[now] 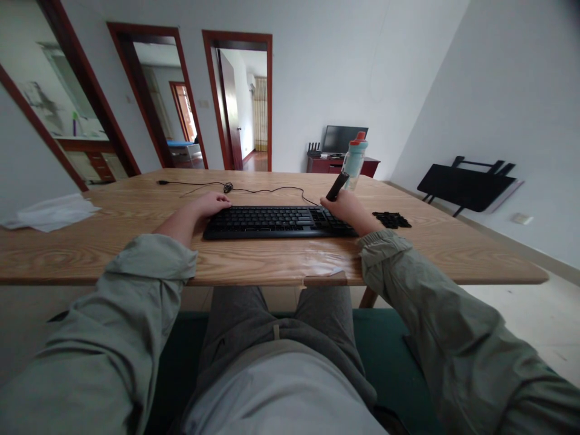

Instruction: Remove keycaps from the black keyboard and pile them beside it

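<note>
Keys (392, 220) lay loose just past the right hand (347, 209), which gripped a black tool (338, 186) over the keyboard (276, 222), so a slip could have scattered them, while the left hand (209, 203) rested flat.

The room was a bit dim, with soft light. The brightest light came from the doorways (240, 103) in the upper left. The table (272, 260) had a small shiny spot near the front. The edges looked bent and stretched. Nothing was blurry.
</note>
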Available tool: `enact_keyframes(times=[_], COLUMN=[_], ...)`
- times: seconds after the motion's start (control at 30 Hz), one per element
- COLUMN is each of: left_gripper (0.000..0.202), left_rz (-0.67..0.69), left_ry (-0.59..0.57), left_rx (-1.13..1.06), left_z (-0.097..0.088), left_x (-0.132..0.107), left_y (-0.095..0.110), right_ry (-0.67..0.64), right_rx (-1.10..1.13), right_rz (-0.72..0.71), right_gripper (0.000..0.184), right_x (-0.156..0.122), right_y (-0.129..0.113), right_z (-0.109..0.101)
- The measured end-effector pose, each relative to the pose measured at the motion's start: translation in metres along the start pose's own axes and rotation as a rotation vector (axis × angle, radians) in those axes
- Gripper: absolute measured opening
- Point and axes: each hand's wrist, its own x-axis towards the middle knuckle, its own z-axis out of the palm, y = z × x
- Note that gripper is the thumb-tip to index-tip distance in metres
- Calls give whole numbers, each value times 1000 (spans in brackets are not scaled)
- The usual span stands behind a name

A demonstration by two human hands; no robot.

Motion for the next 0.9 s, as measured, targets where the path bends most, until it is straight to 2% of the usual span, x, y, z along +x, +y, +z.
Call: enact_keyframes(times=[0.27, 0.47, 0.6, 0.9], left_gripper=[25, 23, 20, 27], left_rz=[-16, -30, -23, -39], left_ry=[-21, -20, -15, -1], left_rx=[16, 6, 37, 28], left_z=[0, -1, -2, 1], left_x=[3, -2, -5, -4], left_y=[-3, 4, 7, 4], right_ry=[-62, -89, -77, -89], right_rx=[104, 112, 119, 80], right_rz=[54, -6, 21, 17], right_gripper=[20, 12, 8, 22], right_x=[11, 15, 16, 34], right_y=[-3, -3, -1, 0], right_z=[3, 5, 5, 19])
